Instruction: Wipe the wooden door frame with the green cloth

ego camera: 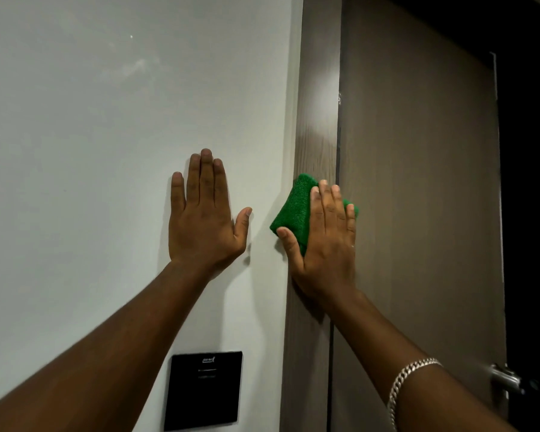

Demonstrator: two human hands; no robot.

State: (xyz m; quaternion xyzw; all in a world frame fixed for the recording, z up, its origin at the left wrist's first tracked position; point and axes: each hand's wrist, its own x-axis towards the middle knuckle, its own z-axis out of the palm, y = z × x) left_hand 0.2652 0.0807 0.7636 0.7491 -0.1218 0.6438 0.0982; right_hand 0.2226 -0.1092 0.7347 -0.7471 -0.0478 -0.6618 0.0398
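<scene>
The wooden door frame (318, 88) runs as a vertical brown strip between the white wall and the door. My right hand (325, 241) lies flat on the frame and presses the folded green cloth (293, 207) against it, with the cloth sticking out left past the frame's edge. My left hand (203, 216) rests flat on the white wall, fingers up and close together, holding nothing, a short way left of the cloth.
The white wall (106, 120) fills the left. A black wall panel (204, 390) sits low on it, below my left hand. The brown door (418, 182) stands right of the frame, with a metal handle (505, 378) at lower right and darkness beyond its edge.
</scene>
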